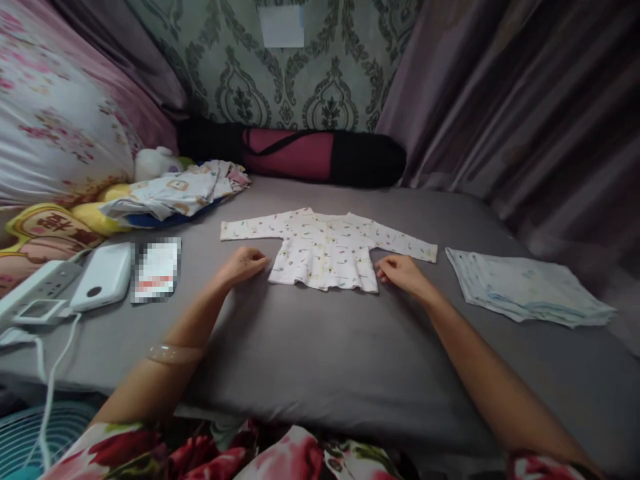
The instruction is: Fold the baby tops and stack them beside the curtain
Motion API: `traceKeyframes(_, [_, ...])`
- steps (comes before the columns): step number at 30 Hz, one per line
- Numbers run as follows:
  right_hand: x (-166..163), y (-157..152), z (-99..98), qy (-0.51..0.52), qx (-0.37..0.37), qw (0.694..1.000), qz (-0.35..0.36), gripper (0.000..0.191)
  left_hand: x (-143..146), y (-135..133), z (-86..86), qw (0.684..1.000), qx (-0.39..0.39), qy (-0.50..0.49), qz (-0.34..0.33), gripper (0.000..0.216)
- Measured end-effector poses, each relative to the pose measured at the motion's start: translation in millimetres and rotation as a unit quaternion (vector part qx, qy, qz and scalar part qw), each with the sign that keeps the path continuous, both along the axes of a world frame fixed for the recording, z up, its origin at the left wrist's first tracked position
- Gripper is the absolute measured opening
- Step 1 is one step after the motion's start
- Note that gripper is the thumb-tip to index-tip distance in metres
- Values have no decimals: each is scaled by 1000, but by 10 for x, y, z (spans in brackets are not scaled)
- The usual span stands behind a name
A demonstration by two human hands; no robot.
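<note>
A small white long-sleeved baby shirt (325, 248) with a tiny coloured print lies flat on the grey bed sheet (320, 347), both sleeves spread out. My left hand (243, 264) rests on the sheet at the shirt's lower left corner, fingers curled together near the hem. My right hand (401, 273) sits at the lower right corner, fingertips pinched at the hem's edge. A pale bangle (173, 353) circles my left wrist.
A folded pale blue cloth (525, 293) lies right of the shirt. A heap of printed baby clothes (175, 190) and a soft toy (155, 162) sit back left. A white power bank (103, 275), power strip (35, 283) and cable lie left. A dark bolster (300, 153) lines the wall.
</note>
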State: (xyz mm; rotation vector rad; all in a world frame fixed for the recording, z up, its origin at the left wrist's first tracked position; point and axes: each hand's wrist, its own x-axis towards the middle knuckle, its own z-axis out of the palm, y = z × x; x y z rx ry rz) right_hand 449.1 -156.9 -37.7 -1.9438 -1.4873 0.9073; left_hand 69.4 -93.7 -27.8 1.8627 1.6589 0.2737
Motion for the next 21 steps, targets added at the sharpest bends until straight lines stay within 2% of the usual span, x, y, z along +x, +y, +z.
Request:
traceKeyframes(2, [59, -179, -30, -9, -49, 999, -13, 21, 37, -76, -2, 1000, -9, 1, -2, 33])
traceKeyframes(4, [33, -296, -32, -18, -71, 997, -7, 25, 80, -130, -2, 999, 16, 35, 8, 31])
traceKeyframes(7, [-79, -366, -13, -48, -73, 996, 13, 30, 217, -200, -6, 986, 144, 77, 12, 25])
traceKeyframes(9, [-151, -364, -3, -75, -90, 993, 11, 33, 412, -271, -6, 966, 247, 52, -53, 22])
traceKeyframes(11, [-196, -347, 8, -91, -113, 989, 0, 32, 709, -377, 1, 939, 303, 0, -162, 19])
traceKeyframes(13, [-214, -334, 30, -66, -121, 990, -7, 29, 1077, -511, 12, 918, 306, -29, -252, 16])
traceKeyframes(16, [-209, -334, 92, 53, -124, 991, -27, 30, 1617, -704, 17, 897, 294, -3, -331, 20])
traceKeyframes(19, [-182, -333, 154, 169, -124, 976, -52, 35, 1975, -809, -6, 906, 282, 46, -312, 24])
traceKeyframes(21, [-143, -302, 167, 187, -119, 974, -33, 35, 2092, -824, -33, 919, 272, 76, -274, 19])
